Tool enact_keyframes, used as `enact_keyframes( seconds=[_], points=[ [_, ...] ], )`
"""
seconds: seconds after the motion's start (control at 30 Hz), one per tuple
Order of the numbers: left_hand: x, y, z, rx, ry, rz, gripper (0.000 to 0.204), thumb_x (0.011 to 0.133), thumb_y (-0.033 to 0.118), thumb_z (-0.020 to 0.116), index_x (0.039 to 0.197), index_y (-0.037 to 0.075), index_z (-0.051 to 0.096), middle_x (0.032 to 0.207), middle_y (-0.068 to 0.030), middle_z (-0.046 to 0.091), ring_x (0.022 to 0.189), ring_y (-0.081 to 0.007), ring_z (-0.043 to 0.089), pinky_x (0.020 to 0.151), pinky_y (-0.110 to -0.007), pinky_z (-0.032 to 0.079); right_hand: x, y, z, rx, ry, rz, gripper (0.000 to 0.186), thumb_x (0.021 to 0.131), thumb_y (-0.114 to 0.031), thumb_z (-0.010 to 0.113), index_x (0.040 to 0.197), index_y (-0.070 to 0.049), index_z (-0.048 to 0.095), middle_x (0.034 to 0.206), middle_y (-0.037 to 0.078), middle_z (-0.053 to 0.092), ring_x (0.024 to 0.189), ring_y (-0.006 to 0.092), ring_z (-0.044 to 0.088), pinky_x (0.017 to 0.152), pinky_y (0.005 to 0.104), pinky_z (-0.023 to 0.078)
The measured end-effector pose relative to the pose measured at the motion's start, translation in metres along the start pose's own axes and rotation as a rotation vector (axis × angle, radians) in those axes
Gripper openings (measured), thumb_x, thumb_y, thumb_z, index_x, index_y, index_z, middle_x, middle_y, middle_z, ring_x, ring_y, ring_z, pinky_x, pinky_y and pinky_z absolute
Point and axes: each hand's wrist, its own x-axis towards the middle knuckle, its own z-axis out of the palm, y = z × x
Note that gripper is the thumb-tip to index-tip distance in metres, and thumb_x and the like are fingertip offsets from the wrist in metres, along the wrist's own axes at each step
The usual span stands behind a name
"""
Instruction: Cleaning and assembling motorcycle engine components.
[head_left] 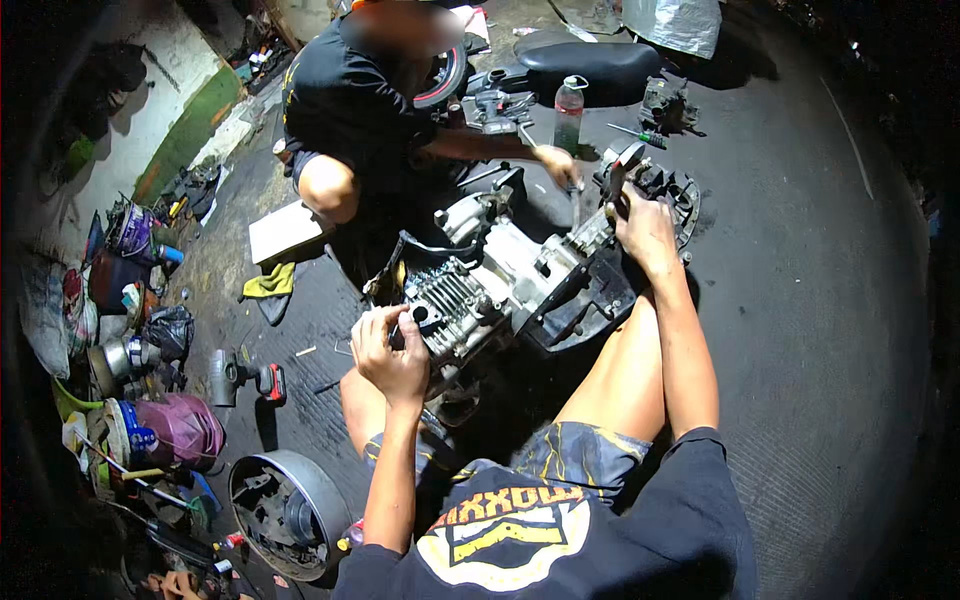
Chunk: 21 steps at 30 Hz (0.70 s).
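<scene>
A scooter engine (520, 275) lies across the floor between my legs and a co-worker, its finned cylinder (455, 310) on the left. My left hand (390, 355) grips the cylinder end, fingers curled over its edge. At the other end, my right hand (645, 230) is closed around the engine's upper right part, beside a dark upright piece; the fingertips are partly hidden. The co-worker's hand (557, 167) holds a metal tool (578, 205) down against the casing near my right hand. The tool's exact kind is unclear.
Behind the engine stand a plastic bottle (569, 115), a screwdriver (637, 135) and a black seat (590, 65). On the left lie a cordless power tool (245, 380), a yellow-grey cloth (270, 285), a white box (285, 233) and a round metal basin (330, 500) of parts.
</scene>
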Motion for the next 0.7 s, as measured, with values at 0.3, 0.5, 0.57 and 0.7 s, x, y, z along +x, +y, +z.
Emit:
enact_keyframes(
  seconds=[0.3, 0.5, 0.57, 0.7],
  points=[
    [-0.001, 0.002, -0.001, 0.024, -0.019, -0.007, 0.007, 0.09, 0.01, 0.067, 0.091, 0.006, 0.072, 0.094, -0.0101, 0.071, 0.097, -0.0303, 0.065, 0.091, -0.04, 0.049, -0.006, 0.016, 0.011, 0.046, 0.001, -0.099, 0.034, 0.092, -0.02, 0.07, 0.124, -0.012, 0.064, 0.094, 0.022, 0.073, 0.095, 0.0446, 0.069, 0.097, 0.0578, 0.044],
    [0.001, 0.002, 0.0, 0.046, -0.019, 0.014, 0.007, 0.091, 0.01, 0.067, 0.091, 0.006, 0.072, 0.093, -0.0095, 0.071, 0.097, -0.0301, 0.064, 0.092, -0.04, 0.048, -0.003, 0.018, 0.009, 0.125, -0.071, -0.112, 0.038, 0.089, -0.017, 0.07, 0.127, -0.018, 0.067, 0.102, 0.019, 0.073, 0.103, 0.0387, 0.069, 0.097, 0.0626, 0.042],
    [0.001, 0.003, 0.0, 0.038, -0.008, 0.011, 0.007, 0.091, 0.01, 0.067, 0.091, 0.006, 0.072, 0.093, -0.0096, 0.071, 0.097, -0.0302, 0.064, 0.091, -0.04, 0.048, -0.002, 0.011, 0.002, 0.041, -0.186, -0.091, 0.042, 0.086, -0.013, 0.07, 0.128, -0.017, 0.065, 0.11, 0.016, 0.074, 0.112, 0.0362, 0.068, 0.105, 0.0735, 0.033],
    [0.001, 0.001, -0.002, 0.05, -0.003, 0.017, 0.006, 0.09, 0.009, 0.068, 0.091, 0.006, 0.072, 0.093, -0.0097, 0.07, 0.097, -0.0299, 0.064, 0.091, -0.04, 0.048, -0.004, 0.007, 0.001, 0.06, -0.166, -0.099, 0.042, 0.087, -0.013, 0.07, 0.128, -0.017, 0.065, 0.111, 0.016, 0.074, 0.114, 0.0351, 0.068, 0.107, 0.0734, 0.031]
  ],
)
